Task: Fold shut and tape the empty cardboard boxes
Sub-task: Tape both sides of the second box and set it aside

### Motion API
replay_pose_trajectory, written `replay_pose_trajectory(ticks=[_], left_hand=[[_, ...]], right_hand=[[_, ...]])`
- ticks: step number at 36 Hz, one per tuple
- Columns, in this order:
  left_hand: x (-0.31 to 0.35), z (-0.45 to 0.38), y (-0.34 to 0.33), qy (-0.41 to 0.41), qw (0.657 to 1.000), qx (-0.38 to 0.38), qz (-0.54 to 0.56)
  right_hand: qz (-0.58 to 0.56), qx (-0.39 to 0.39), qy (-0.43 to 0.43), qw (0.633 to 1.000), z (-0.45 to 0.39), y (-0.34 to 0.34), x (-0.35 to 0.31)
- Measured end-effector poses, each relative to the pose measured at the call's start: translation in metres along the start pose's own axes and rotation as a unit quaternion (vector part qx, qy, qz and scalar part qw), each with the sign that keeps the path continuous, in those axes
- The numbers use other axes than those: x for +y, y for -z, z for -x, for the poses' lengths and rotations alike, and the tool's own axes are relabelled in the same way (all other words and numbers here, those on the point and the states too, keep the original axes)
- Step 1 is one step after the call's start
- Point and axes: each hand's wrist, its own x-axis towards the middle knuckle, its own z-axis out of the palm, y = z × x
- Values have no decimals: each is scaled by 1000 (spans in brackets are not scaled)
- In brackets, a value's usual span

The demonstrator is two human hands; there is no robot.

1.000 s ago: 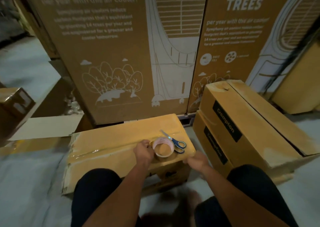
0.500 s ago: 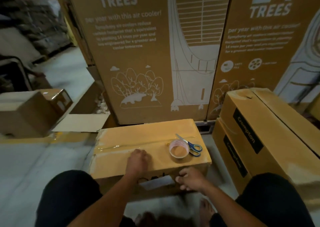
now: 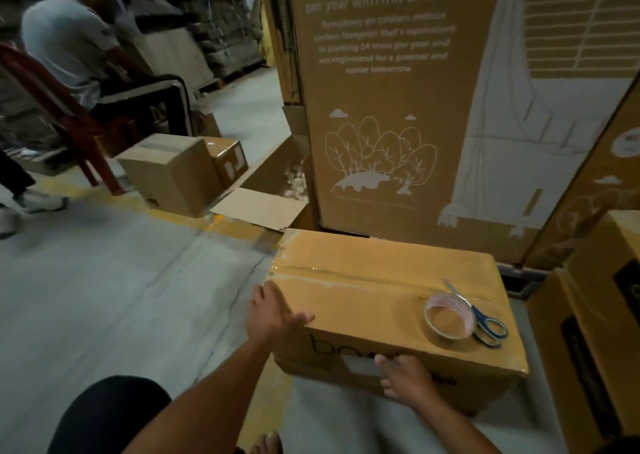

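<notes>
A closed brown cardboard box (image 3: 363, 301) lies on the floor in front of me, a strip of clear tape running along its top seam. On its top, near the right end, sit a roll of clear tape (image 3: 448, 316) and blue-handled scissors (image 3: 485, 322). My left hand (image 3: 273, 315) rests on the box's near left corner, thumb along the top edge. My right hand (image 3: 405, 377) presses flat against the box's front face beside a white label.
Tall printed air-cooler cartons (image 3: 398, 107) stand right behind the box. More brown boxes (image 3: 595, 332) crowd the right. To the left are bare floor, a smaller box (image 3: 173, 173), a flat open flap (image 3: 256, 207), and a person on a red chair (image 3: 65, 114).
My left hand left the tape roll and slid to the box's left corner. My right hand came onto the front face. My view swung left, showing the seated person.
</notes>
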Motion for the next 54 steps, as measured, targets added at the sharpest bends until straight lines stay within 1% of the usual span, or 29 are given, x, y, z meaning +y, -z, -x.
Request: replay_pose_trajectory(ticks=[2,3,5,7,9,11,14,18,21,23,25,29,32,34,35,36,38,40,42,45,47,49,51,53,54], left_hand=[[-4,-10,0,14,1000,6,5],[-7,-15,0,21,1000,11,5],[-17,-21,-4,29,999,10,16],[-25,-21,-5,34,999,5,29],[-36,-26,-12,32,999,-4,29],[-37,-27,-17,26,999,-22,24],[-19,-10,-8,38,997,-57,44],[-20,8,-20,76,992,-93,35],[-14,33,-31,79,990,-107,43],[0,53,-31,70,990,-111,54],[7,63,-38,79,988,-121,62],[13,71,-55,97,978,-162,91],[29,84,-50,121,962,-211,123],[35,89,-54,143,944,-249,162],[36,91,-55,143,937,-262,182],[35,92,-56,142,933,-266,197],[32,91,-58,138,935,-251,209],[28,89,-56,131,941,-242,197],[26,84,-52,130,943,-239,190],[26,77,-47,162,937,-259,172],[28,75,-42,158,944,-250,148],[30,73,-36,144,954,-230,129],[29,73,-30,129,962,-213,115],[27,71,-25,100,976,-166,100],[26,69,-21,71,986,-131,76]], right_hand=[[-7,48,-3,999,-2,-10,-9],[-31,73,-12,997,1,-14,-17],[-81,93,-22,992,3,-21,-25],[-104,120,-22,987,7,-25,-30],[-81,164,-12,983,9,-24,-30],[-16,188,4,982,15,-19,-31],[8,195,8,981,17,-6,-31],[27,186,13,982,15,14,-28],[65,201,22,977,16,34,-27],[69,205,29,976,14,47,-27],[65,205,17,976,13,58,-27],[63,218,8,974,16,74,-25],[74,224,-11,972,17,88,-27],[113,235,-25,965,19,100,-29],[153,252,-38,955,22,105,-31],[203,283,-53,936,28,110,-34],[273,358,-54,891,37,119,-40],[296,421,-11,857,40,126,-42],[320,436,38,840,36,131,-43],[345,390,42,853,30,139,-49],[344,361,30,867,24,143,-52],[318,336,25,886,15,148,-55],[308,337,40,889,10,158,-61],[294,351,61,887,8,165,-69],[276,353,74,891,9,164,-74]])
